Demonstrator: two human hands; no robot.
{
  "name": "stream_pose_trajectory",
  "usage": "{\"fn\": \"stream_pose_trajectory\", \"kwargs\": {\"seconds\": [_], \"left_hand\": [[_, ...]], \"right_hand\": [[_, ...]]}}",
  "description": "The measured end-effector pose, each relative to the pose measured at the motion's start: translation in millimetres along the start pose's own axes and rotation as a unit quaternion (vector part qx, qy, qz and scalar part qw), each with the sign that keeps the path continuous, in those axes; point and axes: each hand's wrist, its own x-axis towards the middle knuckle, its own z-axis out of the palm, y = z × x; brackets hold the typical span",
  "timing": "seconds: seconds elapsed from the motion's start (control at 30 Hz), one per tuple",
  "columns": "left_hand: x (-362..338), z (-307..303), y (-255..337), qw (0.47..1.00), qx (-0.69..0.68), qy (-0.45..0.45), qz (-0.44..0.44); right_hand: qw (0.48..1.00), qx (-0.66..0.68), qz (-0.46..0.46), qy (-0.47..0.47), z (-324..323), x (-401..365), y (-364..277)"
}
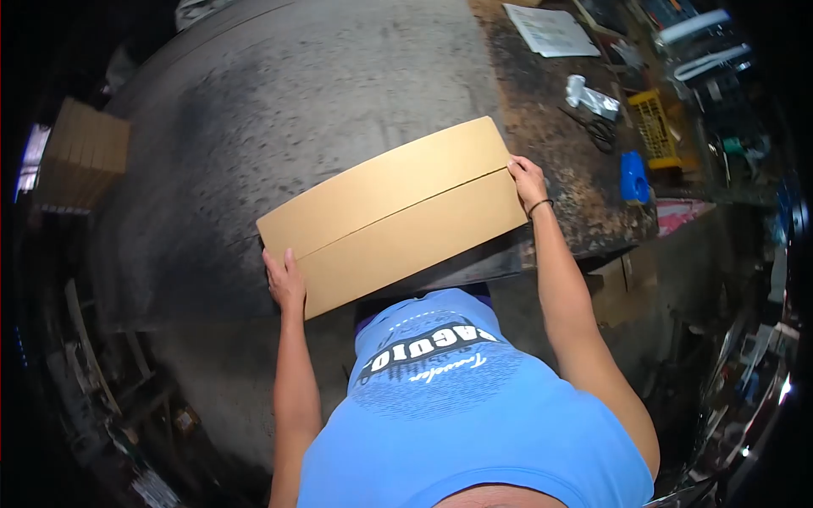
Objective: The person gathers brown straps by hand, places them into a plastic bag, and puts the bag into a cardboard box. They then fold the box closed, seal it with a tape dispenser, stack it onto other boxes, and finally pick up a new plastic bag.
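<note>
A long brown cardboard box (398, 212) lies slanted across the near edge of the dark worktable, with a seam running along its upper face. My left hand (286, 281) grips the box's left end, thumb on top and the other fingers partly hidden at the side. At the opposite end, my right hand (528, 179) holds the right edge near the seam, its fingertips partly out of sight behind the cardboard. A dark band circles my right wrist. Both ends of the box are between my two hands.
The worktable (339, 76) has a scorched-looking right side. On it are papers (555, 32), black scissors (600, 134), a crumpled silvery packet (593, 97) and a blue tape dispenser-like object (633, 178). A yellow basket (654, 129) is beyond. Stacked cardboard (83, 157) stands at left.
</note>
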Motion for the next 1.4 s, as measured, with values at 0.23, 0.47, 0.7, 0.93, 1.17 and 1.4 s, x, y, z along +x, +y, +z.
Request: {"fn": "stream_pose_trajectory", "kwargs": {"seconds": [0.23, 0.47, 0.7, 0.93, 1.17, 1.4], "left_hand": [[-9.1, 7.0, 11.1, 1.000, 0.004, 0.019, 0.001], [-5.0, 9.8, 4.4, 1.000, 0.014, 0.009, -0.009], [-18.7, 10.8, 33.8, 0.932, 0.354, 0.009, 0.073], [-40.1, 52.8, 95.2, 0.925, 0.268, -0.049, 0.264], [-81.7, 166.1, 241.8, 0.911, 0.128, -0.127, 0.370], [-106.3, 180.1, 327.0, 0.889, 0.156, -0.177, 0.392]], "right_hand": [[0.996, 0.068, 0.037, -0.039, -15.1, 8.8, 0.5], [0.983, 0.164, 0.083, -0.027, -17.5, 2.9, -0.4], [0.963, -0.241, -0.085, 0.083, -11.8, 10.2, 6.4], [0.893, -0.289, -0.264, 0.222, -106.9, -6.7, -5.5], [0.842, -0.457, -0.078, 0.276, -278.1, 22.5, 4.6], [0.844, -0.519, -0.044, 0.129, -340.8, 95.2, 82.2]]}}
